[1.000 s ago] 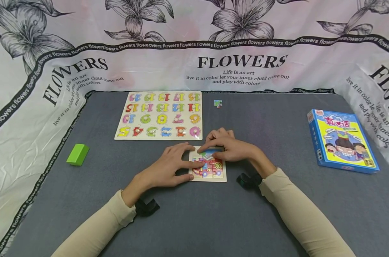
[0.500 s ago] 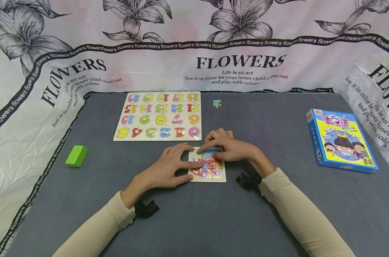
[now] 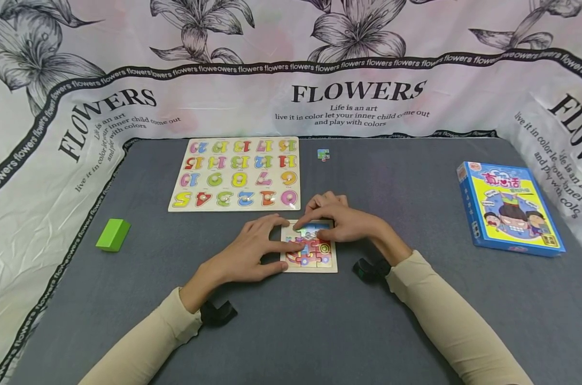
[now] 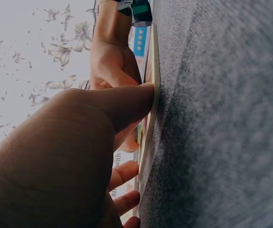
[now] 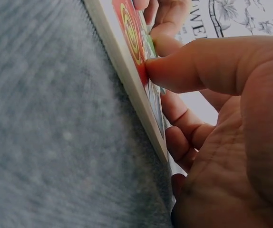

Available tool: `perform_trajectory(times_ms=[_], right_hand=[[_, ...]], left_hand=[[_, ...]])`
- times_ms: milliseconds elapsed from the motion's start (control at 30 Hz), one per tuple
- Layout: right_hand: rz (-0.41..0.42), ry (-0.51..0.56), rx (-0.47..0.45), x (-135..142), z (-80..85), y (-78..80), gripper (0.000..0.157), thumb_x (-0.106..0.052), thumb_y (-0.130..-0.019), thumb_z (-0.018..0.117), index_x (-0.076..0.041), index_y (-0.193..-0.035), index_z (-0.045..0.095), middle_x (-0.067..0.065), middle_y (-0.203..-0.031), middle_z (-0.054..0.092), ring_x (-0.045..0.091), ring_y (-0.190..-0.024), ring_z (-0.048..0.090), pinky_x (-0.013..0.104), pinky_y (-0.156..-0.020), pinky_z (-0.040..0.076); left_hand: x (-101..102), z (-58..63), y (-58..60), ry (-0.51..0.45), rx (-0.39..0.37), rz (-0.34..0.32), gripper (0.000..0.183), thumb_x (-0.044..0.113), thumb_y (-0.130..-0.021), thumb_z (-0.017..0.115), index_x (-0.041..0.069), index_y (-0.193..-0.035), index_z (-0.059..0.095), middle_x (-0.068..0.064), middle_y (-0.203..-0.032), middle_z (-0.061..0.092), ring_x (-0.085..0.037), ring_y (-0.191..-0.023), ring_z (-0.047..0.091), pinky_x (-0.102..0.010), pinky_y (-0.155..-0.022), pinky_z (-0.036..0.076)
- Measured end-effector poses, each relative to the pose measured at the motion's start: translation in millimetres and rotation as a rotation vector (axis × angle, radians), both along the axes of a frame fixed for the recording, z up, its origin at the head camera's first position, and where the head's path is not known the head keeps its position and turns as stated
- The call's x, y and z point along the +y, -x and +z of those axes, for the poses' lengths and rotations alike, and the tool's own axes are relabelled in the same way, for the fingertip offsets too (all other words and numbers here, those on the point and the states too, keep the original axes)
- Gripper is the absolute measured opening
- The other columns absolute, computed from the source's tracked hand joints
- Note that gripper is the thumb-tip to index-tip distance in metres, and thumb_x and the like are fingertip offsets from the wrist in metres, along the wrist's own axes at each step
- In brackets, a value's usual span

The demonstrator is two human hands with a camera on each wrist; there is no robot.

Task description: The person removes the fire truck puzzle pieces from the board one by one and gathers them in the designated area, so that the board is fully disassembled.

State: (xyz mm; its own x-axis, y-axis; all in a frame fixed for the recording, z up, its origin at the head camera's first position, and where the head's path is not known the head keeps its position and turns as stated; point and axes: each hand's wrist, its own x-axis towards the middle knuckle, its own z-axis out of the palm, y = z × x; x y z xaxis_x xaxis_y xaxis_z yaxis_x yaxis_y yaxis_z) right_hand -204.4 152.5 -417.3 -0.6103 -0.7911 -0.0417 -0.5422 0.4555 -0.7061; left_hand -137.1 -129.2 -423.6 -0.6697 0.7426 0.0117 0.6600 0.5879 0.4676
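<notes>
A small wooden jigsaw board (image 3: 315,270) with a red vehicle picture lies flat at the middle of the table. My left hand (image 3: 245,254) rests at its left side, fingers extended. The thumb is on the frame's edge and the index finger on the pieces. From the right, my right hand (image 3: 346,222) pinches a blue-and-green puzzle piece (image 3: 310,232) between thumb and index finger, over the upper part of the picture. Its other fingers are curled. In the right wrist view the thumb (image 5: 167,71) meets the picture surface; fingers cover part of the piece.
Behind the hands lies a number puzzle board (image 3: 235,174), upside down to me. A loose jigsaw piece (image 3: 323,154) sits to its right. There is a green block (image 3: 113,235) at left and a blue-and-yellow box (image 3: 512,211) at right. A flower-printed cloth (image 3: 252,101) hangs behind the table.
The whole scene shifts slightly left in the head view. Both hands keep the same places on the jigsaw board.
</notes>
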Motion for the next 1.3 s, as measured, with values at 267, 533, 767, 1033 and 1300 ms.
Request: perform_trajectory(times_ms=[267,533,767,1033,1300], right_hand=[[0.002,0.023,0.007,-1.5,0.6,-0.3,0.047,-0.006,-0.087,0.065,-0.033,-0.126,0.073,-0.005,-0.109,0.057,0.019,-0.093,0.032,0.044,-0.084,0.013],[0.006,0.025,0.024,-1.7,0.1,0.0,0.048,-0.012,-0.087,0.07,-0.031,-0.13,0.07,-0.008,-0.106,0.06,0.019,-0.087,0.033,0.042,-0.082,0.014],[-0.025,0.06,-0.012,-2.0,0.2,0.0,0.041,-0.015,-0.086,0.078,-0.024,-0.125,0.069,-0.006,-0.107,0.064,0.017,-0.091,0.037,0.043,-0.087,0.016],[-0.026,0.057,0.002,-1.1,0.1,0.6,0.039,-0.016,-0.086,0.08,-0.025,-0.123,0.072,-0.006,-0.106,0.066,0.017,-0.091,0.04,0.042,-0.087,0.017],[-0.033,0.039,0.019,-1.8,2.0,0.5,0.038,-0.017,-0.087,0.08,-0.025,-0.123,0.074,-0.005,-0.103,0.066,0.018,-0.089,0.041,0.042,-0.086,0.018]], left_hand=[[-0.3,0.3,-0.5,-0.001,0.002,0.0,0.048,0.042,-0.098,0.064,0.044,-0.145,0.054,-0.005,-0.16,0.034,-0.028,-0.151,0.025,-0.059,-0.116,0.024],[-0.3,-0.3,-1.0,0.0,-0.007,0.008,0.048,0.042,-0.098,0.064,0.044,-0.145,0.054,-0.005,-0.16,0.034,-0.028,-0.151,0.024,-0.058,-0.116,0.023],[-0.6,-1.1,-1.3,-0.008,-0.001,0.003,0.048,0.04,-0.098,0.065,0.043,-0.145,0.055,-0.006,-0.159,0.036,-0.028,-0.151,0.026,-0.059,-0.115,0.024],[-0.4,-0.6,-1.7,-0.001,-0.008,0.008,0.048,0.04,-0.097,0.065,0.043,-0.145,0.055,-0.006,-0.159,0.036,-0.028,-0.151,0.025,-0.059,-0.116,0.024],[0.1,-0.8,-1.4,0.023,-0.014,0.014,0.05,0.042,-0.097,0.065,0.045,-0.145,0.054,-0.005,-0.16,0.034,-0.028,-0.152,0.024,-0.058,-0.117,0.023]])
